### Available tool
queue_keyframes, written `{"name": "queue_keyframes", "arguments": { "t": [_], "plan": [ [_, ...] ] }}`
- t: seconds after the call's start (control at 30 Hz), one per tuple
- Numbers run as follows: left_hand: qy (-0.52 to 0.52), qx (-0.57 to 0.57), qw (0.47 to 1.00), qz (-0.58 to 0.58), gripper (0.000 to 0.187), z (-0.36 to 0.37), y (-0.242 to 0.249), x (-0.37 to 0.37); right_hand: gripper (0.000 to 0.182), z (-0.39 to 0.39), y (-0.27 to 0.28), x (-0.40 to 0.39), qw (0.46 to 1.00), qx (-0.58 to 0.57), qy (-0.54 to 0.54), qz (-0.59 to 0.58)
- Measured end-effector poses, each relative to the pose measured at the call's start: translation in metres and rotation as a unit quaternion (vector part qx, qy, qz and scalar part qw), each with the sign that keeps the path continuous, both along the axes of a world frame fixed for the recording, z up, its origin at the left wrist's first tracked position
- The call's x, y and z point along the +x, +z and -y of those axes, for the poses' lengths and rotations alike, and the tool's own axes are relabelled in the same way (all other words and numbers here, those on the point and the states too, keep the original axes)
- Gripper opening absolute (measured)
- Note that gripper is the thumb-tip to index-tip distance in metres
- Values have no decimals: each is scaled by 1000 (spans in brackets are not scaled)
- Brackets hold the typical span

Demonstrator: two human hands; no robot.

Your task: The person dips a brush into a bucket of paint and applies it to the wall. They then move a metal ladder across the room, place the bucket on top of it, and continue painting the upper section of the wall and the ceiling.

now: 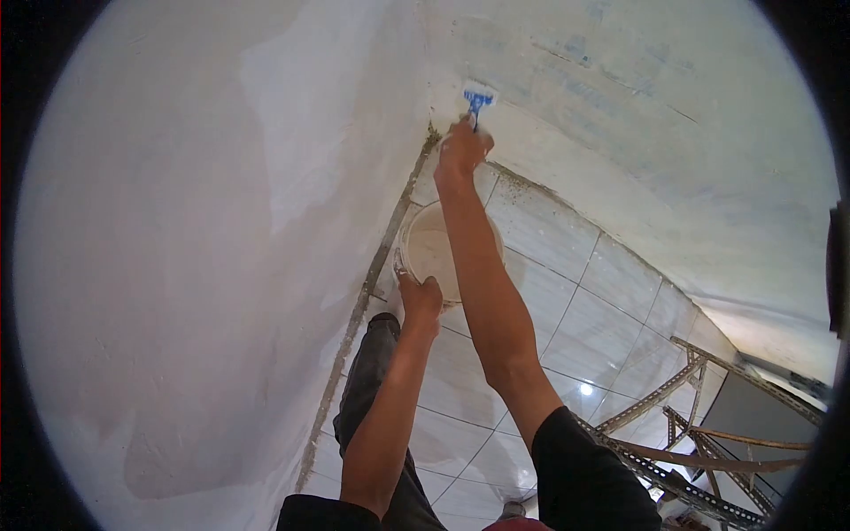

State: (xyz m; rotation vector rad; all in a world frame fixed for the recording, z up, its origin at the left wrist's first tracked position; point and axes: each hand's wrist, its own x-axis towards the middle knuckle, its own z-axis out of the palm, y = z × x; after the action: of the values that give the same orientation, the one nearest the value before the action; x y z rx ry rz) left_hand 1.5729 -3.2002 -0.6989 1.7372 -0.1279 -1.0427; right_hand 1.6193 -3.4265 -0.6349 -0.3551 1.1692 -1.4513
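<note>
My right hand is wrapped around the handle of a blue scraper, smeared with white. The scraper's wide end is at the lower part of the right-hand wall, close to the corner. With my left hand I grip the near left rim of a pale bucket, thumb up at the edge. Whitish material shows inside the bucket. My right forearm crosses over it and hides its right part.
The left wall has damp-looking patches and rises right beside my left arm. Pale floor tiles lie below, with a rough, dirty gap along the wall. A perforated metal frame stands at lower right. My leg is near the bucket.
</note>
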Motion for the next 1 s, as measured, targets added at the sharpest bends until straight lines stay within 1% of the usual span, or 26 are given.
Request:
{"name": "queue_keyframes", "arguments": {
  "t": [0.07,0.13,0.17,0.2,0.23,0.3,0.33,0.4,0.43,0.47,0.5,0.53,0.57,0.6,0.67,0.7,0.73,0.77,0.8,0.83,0.87,0.9,0.97,1.0],
  "plan": [
    [-3,15,998,-60,55,0,3,2,22,-3,30,7,1000,15,-7,-13],
    [5,26,997,-73,55,-2,-6,2,23,-13,56,4,999,25,-15,-23],
    [16,39,995,-85,54,-4,-12,3,19,-27,67,-3,999,5,23,-27],
    [17,38,996,-84,54,-2,-6,5,17,-37,71,-6,998,-14,61,-33],
    [1,36,996,-76,55,1,0,7,17,-38,68,-5,997,-13,62,-33],
    [-15,33,997,-68,55,3,11,5,19,-43,51,-7,980,-143,-9,-142],
    [2,24,998,-54,56,4,16,3,19,-39,37,-9,979,-143,-9,-143],
    [19,13,999,-40,57,6,24,3,25,-21,16,-19,959,-226,-85,-150],
    [10,34,998,-45,58,7,27,3,25,-19,18,-28,982,-141,-71,-99],
    [0,56,997,-50,59,7,28,3,25,-16,13,-38,982,-143,-73,-100],
    [-2,54,997,-50,59,7,26,3,25,-14,-1,-47,982,-80,-60,-160],
    [-12,52,998,-34,58,7,23,3,25,-14,-2,-52,975,-17,-47,-218],
    [-22,48,998,-17,58,7,20,3,27,-16,-4,-52,971,19,-58,-232],
    [-22,46,999,-17,58,11,25,4,27,-16,-9,-55,971,17,-59,-231],
    [-22,75,996,-34,56,13,40,2,28,-22,-43,-67,978,-6,-21,-210],
    [-23,75,996,-34,56,11,35,1,28,-18,-69,-70,977,-6,-23,-210],
    [-35,59,998,-7,56,9,26,0,27,-13,-99,-72,960,28,-37,-276],
    [-45,43,998,20,55,8,21,0,26,-9,-114,-72,937,63,-51,-340],
    [-45,43,998,22,55,10,28,1,26,-13,-93,-70,937,63,-50,-339],
    [-29,55,998,-12,59,12,40,1,24,-24,-47,-67,967,92,-35,-235],
    [-13,67,997,-48,62,13,45,0,21,-32,-15,-64,984,120,-18,-129],
    [-14,69,996,-49,62,11,41,1,21,-34,-4,-63,984,121,-19,-130],
    [-2,55,993,-101,66,9,31,5,20,-36,10,-62,999,21,18,-27],
    [-5,56,993,-100,66,10,36,4,20,-38,27,-59,999,21,15,-26]
  ]
}}
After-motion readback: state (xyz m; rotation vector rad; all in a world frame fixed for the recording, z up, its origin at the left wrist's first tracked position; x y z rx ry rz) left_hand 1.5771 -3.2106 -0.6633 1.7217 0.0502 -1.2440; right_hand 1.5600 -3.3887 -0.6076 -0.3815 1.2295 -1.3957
